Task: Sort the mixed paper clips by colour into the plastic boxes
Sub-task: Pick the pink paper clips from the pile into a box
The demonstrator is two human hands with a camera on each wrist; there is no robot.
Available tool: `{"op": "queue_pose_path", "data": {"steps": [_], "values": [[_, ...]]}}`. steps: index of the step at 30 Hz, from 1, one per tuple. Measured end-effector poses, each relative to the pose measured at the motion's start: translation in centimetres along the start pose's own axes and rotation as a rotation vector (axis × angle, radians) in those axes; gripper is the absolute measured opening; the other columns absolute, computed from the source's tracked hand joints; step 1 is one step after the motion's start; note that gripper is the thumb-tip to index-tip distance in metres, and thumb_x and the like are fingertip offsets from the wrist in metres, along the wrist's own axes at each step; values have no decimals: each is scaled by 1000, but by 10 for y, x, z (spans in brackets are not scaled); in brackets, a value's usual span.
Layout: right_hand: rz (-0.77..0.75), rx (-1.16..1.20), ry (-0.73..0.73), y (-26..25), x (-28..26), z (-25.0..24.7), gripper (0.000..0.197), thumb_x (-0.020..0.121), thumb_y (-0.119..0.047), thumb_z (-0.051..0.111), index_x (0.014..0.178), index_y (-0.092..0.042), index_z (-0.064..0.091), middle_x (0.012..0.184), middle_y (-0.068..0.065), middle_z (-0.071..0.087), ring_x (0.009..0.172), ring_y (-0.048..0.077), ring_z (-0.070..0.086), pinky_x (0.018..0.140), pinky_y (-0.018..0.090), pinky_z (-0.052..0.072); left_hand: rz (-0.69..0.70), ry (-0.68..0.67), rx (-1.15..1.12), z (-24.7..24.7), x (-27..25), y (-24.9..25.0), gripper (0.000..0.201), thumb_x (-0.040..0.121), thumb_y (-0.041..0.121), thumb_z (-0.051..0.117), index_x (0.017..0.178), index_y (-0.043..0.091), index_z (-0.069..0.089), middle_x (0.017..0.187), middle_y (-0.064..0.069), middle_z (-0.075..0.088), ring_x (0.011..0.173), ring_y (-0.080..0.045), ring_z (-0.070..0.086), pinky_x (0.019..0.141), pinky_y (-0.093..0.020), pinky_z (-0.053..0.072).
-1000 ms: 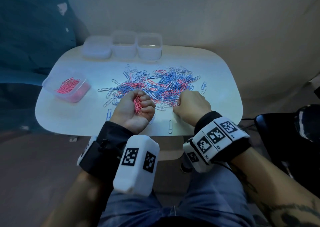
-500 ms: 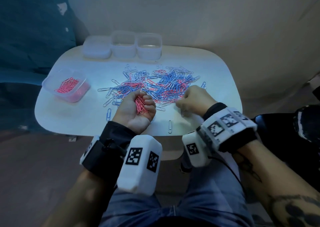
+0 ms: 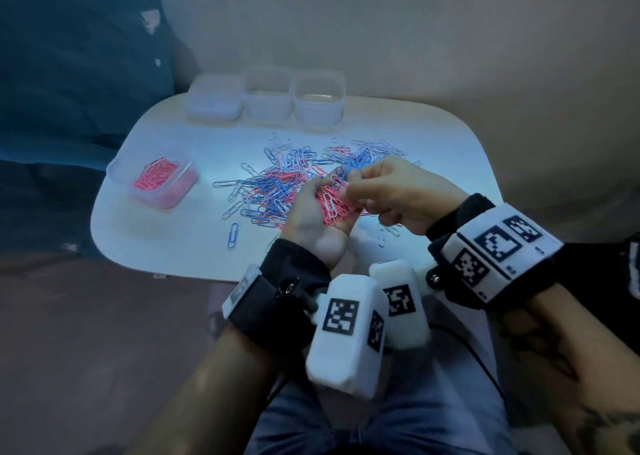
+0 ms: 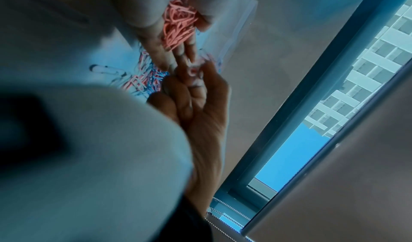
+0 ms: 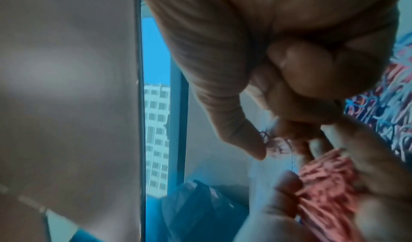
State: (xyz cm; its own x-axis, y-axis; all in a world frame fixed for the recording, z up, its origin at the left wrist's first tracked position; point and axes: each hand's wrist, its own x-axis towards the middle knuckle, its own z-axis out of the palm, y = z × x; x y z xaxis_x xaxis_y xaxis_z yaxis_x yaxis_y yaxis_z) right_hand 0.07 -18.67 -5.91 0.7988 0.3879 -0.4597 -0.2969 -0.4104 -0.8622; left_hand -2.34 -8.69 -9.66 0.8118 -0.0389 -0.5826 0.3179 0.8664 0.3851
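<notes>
My left hand (image 3: 311, 219) lies palm up over the table's near edge and cups a bunch of pink paper clips (image 3: 332, 206), its thumb curled against them. My right hand (image 3: 391, 191) has come against the left fingertips and pinches a few clips (image 3: 341, 180) there, pink and blue as far as I can tell. Behind both hands the mixed pile (image 3: 287, 177) of blue, pink and white clips is spread on the white table (image 3: 166, 246). In the left wrist view the pink bunch (image 4: 178, 22) fills the left palm. The right wrist view shows the right thumb (image 5: 243, 140) beside the bunch (image 5: 323, 184).
A clear box (image 3: 152, 177) holding pink clips stands at the table's left. Three more plastic boxes (image 3: 266, 96) line the far edge; I see nothing in them. A single blue clip (image 3: 233, 235) lies near the front edge. A dark chair is at the right.
My right hand has left the pile and moved left to the left hand's fingertips with clips pinched. The left hand has uncurled and now shows its pink bunch.
</notes>
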Motion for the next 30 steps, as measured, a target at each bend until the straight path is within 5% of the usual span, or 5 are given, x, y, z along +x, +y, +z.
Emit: {"op": "queue_pose_path", "data": {"steps": [5, 15, 22, 27, 30], "values": [[-55, 9, 13, -4, -3, 3, 29, 86, -4, 59, 59, -10, 51, 48, -4, 49, 30, 1, 25, 30, 12, 15, 12, -21, -24, -3, 2, 4, 29, 96, 19, 33, 81, 6, 54, 77, -6, 57, 63, -14, 57, 52, -21, 52], [-66, 42, 44, -3, -10, 6, 20, 87, -3, 57, 67, -6, 55, 58, 1, 52, 30, 0, 25, 32, 10, 15, 47, -63, 32, -6, -1, 4, 31, 97, 21, 34, 78, 9, 56, 58, -4, 65, 54, -12, 60, 68, -25, 46], [-149, -173, 200, -4, -7, 7, 23, 91, -8, 53, 69, -5, 56, 69, -2, 58, 33, -6, 43, 34, 9, 28, 11, -89, -18, -8, -1, 5, 36, 99, 24, 32, 80, 6, 56, 59, -6, 66, 50, -14, 64, 52, -23, 54], [-102, -257, 30, -14, -14, -1, 10, 89, -5, 55, 91, 2, 62, 64, 8, 53, 34, 4, 31, 32, 13, 22, 1, -80, 16, -10, -1, 7, 35, 99, 25, 32, 82, 6, 57, 63, -6, 66, 53, -14, 62, 53, -23, 53], [-91, -305, -1, -22, -15, -4, 13, 88, -3, 58, 75, -6, 59, 58, 6, 53, 39, 9, 29, 33, 13, 20, 2, -53, 4, -7, -3, 5, 34, 99, 23, 35, 80, 4, 56, 59, -8, 65, 47, -17, 62, 49, -25, 54]]}}
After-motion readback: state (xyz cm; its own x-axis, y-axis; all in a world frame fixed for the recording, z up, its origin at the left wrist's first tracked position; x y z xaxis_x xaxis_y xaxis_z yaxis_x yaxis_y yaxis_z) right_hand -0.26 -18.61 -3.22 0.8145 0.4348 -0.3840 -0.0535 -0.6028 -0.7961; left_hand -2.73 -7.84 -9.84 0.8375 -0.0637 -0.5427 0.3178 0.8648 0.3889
